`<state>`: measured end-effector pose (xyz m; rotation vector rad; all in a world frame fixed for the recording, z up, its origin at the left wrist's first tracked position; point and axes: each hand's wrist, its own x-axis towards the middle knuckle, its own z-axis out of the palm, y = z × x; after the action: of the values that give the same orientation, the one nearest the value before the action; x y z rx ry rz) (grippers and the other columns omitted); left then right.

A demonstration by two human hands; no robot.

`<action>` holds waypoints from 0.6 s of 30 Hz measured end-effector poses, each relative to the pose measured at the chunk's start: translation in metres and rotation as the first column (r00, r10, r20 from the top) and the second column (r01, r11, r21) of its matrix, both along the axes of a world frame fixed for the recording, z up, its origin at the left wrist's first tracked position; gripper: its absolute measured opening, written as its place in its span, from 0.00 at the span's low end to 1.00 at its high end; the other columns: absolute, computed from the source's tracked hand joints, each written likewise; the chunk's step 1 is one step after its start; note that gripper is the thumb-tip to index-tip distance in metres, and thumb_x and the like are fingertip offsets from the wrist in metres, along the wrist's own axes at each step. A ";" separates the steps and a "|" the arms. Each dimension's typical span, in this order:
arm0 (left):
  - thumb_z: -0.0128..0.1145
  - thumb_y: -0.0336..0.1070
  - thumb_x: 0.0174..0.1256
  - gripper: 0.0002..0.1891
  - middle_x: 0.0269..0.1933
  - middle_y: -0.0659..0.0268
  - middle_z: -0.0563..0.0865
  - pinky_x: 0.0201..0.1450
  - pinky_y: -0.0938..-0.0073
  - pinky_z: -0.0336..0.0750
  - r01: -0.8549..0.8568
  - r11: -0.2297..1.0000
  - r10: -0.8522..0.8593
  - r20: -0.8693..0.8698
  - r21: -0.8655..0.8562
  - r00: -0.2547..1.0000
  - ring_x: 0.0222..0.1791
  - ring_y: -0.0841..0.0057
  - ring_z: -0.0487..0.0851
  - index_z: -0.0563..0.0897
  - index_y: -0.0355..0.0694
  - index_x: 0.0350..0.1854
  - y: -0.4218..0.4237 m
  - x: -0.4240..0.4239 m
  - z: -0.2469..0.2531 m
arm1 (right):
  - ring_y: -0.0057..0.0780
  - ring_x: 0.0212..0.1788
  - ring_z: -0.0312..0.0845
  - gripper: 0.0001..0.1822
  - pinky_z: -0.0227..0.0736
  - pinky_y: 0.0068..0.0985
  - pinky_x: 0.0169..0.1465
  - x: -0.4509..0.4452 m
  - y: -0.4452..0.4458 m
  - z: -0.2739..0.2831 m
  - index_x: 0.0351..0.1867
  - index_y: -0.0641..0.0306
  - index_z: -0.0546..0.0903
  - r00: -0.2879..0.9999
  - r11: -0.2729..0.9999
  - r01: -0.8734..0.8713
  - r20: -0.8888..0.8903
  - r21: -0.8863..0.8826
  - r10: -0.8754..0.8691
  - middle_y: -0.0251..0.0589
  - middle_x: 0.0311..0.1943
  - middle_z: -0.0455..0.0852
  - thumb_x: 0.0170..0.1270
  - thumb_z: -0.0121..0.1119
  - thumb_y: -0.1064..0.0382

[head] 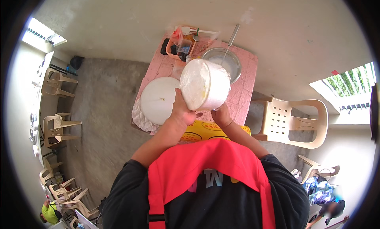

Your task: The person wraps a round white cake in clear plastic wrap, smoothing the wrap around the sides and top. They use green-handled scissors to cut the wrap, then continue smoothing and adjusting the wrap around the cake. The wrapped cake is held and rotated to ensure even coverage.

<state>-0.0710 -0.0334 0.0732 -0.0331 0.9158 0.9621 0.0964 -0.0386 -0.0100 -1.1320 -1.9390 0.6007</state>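
Both hands hold up a thick white round block (204, 85), perhaps a foam cake dummy, wrapped in crinkled clear plastic film. It is tilted, with one flat face towards the left. My left hand (183, 110) grips its lower left edge, thumb up along the side. From below, my right hand (222, 114) supports the near right edge; its fingertips are partly hidden. Left of the block, a white round cake turntable (157, 101) lies on the table. Behind the block stands a steel bowl (236, 64) with a white mixture and a long-handled metal utensil (233, 36).
A yellow cling wrap box (215, 131) lies along the near edge of the pink-covered table (248, 71). An orange basket (173, 52) of small items stands at the back left, by the wall. A beige plastic chair (280, 122) adjoins the right side. Two other people are far off.
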 end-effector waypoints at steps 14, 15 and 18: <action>0.22 0.65 0.72 0.35 0.67 0.58 0.69 0.58 0.49 0.72 0.140 0.971 -0.176 0.179 0.194 0.968 0.64 0.57 0.71 0.59 0.46 0.71 -0.009 -0.009 -0.005 | 0.32 0.56 0.74 0.26 0.68 0.34 0.59 0.019 0.028 0.037 0.57 0.62 0.75 0.933 0.883 -0.281 -0.322 -0.376 0.160 0.46 0.54 0.80 0.56 0.64 0.62; 0.22 0.65 0.72 0.35 0.67 0.58 0.69 0.59 0.50 0.71 0.150 0.968 -0.191 0.203 0.199 0.960 0.64 0.58 0.71 0.59 0.46 0.71 -0.012 -0.007 -0.008 | 0.31 0.54 0.76 0.26 0.68 0.33 0.59 0.021 0.027 0.043 0.57 0.63 0.75 0.929 0.857 -0.321 -0.310 -0.403 0.202 0.45 0.52 0.81 0.55 0.65 0.62; 0.22 0.65 0.72 0.35 0.66 0.59 0.69 0.61 0.50 0.69 0.183 0.950 -0.241 0.220 0.253 0.945 0.63 0.59 0.71 0.59 0.44 0.70 -0.025 0.006 -0.016 | 0.31 0.51 0.78 0.27 0.70 0.32 0.57 0.042 0.012 0.049 0.56 0.63 0.75 0.910 0.739 -0.384 -0.360 -0.553 0.204 0.43 0.49 0.83 0.53 0.67 0.63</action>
<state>-0.0652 -0.0581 0.0569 0.1378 0.5595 0.8337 0.1380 -0.0265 0.0385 -1.0292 -1.7208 1.5798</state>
